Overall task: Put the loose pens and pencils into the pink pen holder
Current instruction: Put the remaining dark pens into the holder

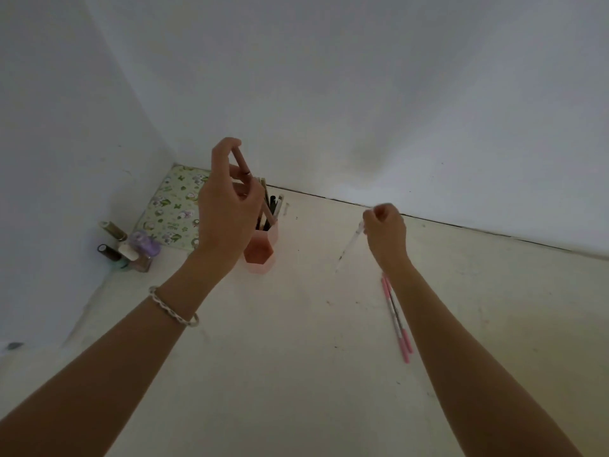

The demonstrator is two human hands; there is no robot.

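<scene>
A pink hexagonal pen holder (260, 250) stands on the cream table, several pens and pencils upright in it. My left hand (227, 212) hovers just above its mouth, gripping a brownish-pink pencil (244, 166) whose lower end dips into the holder. To the right, my right hand (385, 234) is closed around the top of a clear pen (351, 245) that hangs tip-down above the table. Two pink-and-white pens (397, 319) lie side by side on the table beside my right forearm.
A green floral notebook (168, 209) lies in the back left corner. Several nail polish bottles (131, 249) stand in front of it, left of the holder. White walls (329, 94) close the table at the back and left.
</scene>
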